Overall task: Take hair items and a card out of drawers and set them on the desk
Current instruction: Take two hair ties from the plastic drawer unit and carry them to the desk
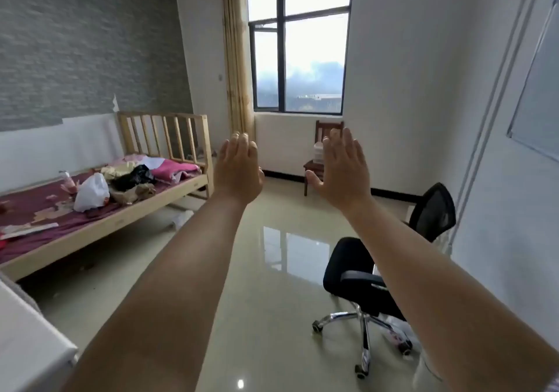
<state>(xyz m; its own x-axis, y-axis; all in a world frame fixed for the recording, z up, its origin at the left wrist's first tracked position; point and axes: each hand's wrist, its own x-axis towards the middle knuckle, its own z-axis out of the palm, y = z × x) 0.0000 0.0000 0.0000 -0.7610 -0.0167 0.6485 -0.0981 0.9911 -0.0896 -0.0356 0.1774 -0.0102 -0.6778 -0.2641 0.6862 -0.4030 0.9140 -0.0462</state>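
Note:
Both my arms are stretched out in front of me at chest height, over the shiny tiled floor. My left hand (239, 169) is flat with fingers extended, holding nothing. My right hand (343, 169) is also flat and spread, thumb out to the left, holding nothing. No drawers, hair items or card show in this view. A white surface (27, 346) at the bottom left corner may be a desk or cabinet edge; I cannot tell which.
A wooden bed (121, 219) with bags and clothes stands at the left. A black swivel chair (375, 273) is at the right, near the white wall. A wooden chair (320, 161) holding a white container sits under the window (299, 43).

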